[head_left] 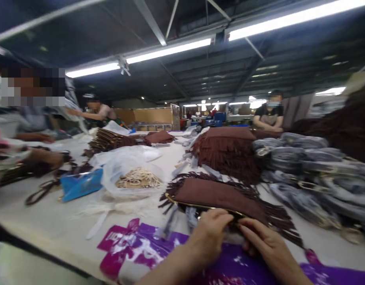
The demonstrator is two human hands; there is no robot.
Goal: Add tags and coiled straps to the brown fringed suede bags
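A brown fringed bag (212,192) lies on the table in front of me, its gold-coloured edge facing my body. My left hand (210,235) is closed at the middle of that edge, thumb and fingers pinched together. Close beside it on the right, my right hand (265,239) pinches the same edge. Any small part between the fingertips is hidden. Clear plastic wrapping shows just under the bag's edge. Beneath my wrists lies a shiny purple plastic sheet (149,241) with magenta and white print.
Stacked brown fringed bags (227,150) stand behind. Plastic-wrapped straps (313,178) pile up at right. At left are an open plastic bag of cream cords (141,178), a blue packet (81,185) and a co-worker's arm (42,158). Other people stand farther back.
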